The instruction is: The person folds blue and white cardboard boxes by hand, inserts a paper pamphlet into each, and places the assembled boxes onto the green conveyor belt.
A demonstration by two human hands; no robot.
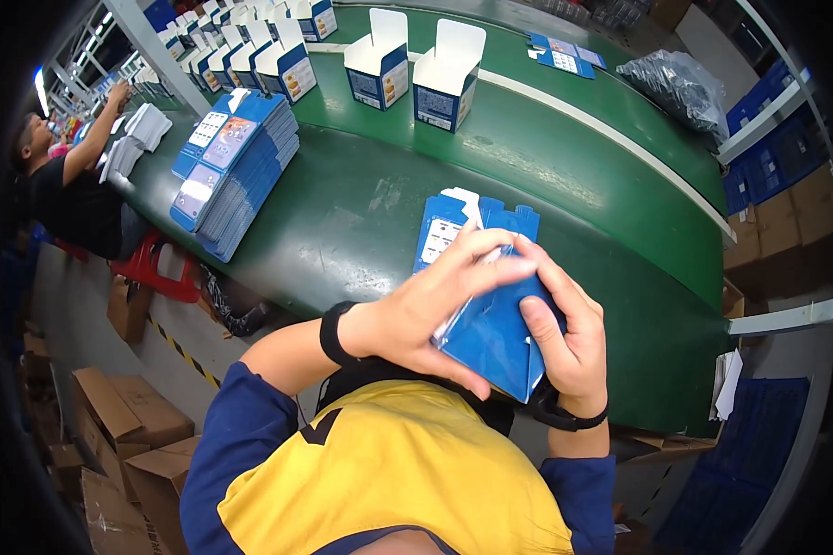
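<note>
A flattened blue carton (491, 340) is tilted up at the near edge of the green bench, close to my body. My left hand (440, 301) grips its left side, with the thumb low and the fingers across the top. On its right side my right hand (572, 333) holds it, fingers over the upper corner and thumb on the face. More flat blue carton pieces (440, 236) with white printed panels lie just beyond. My fingers hide part of the held carton's upper edge.
A tall stack of flat blue cartons (241, 176) stands to the left. Two opened boxes (444, 83) with raised white lids are on the conveyor (565, 129), near rows of similar boxes (282, 65). A grey plastic bag (680, 88) lies far right. Another person (79, 185) works at left.
</note>
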